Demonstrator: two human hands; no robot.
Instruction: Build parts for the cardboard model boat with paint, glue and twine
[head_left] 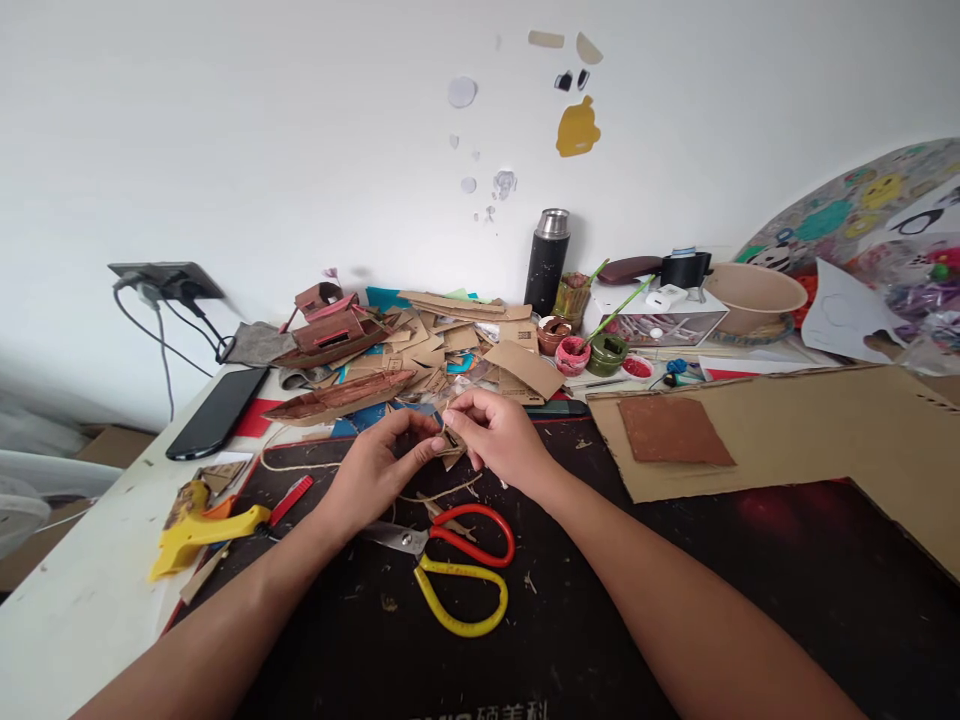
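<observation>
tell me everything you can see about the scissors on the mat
The scissors lie flat on the dark mat, with metal-looking blades joined at a pivot and two large loop handles, one red, one yellow. The handles point right, red farther from the person, yellow nearer; the blades point left. The left forearm hides the blade tips, so how far they open cannot be told. Neither hand holds them. Cardboard scraps lie by the red loop.

You can pass over the dark mat (570, 640) at the bottom edge — scissors (409, 540) lie in your way at lower centre, the glue gun (187, 533) at lower left, cardboard scraps (442, 340) just above centre.
</observation>
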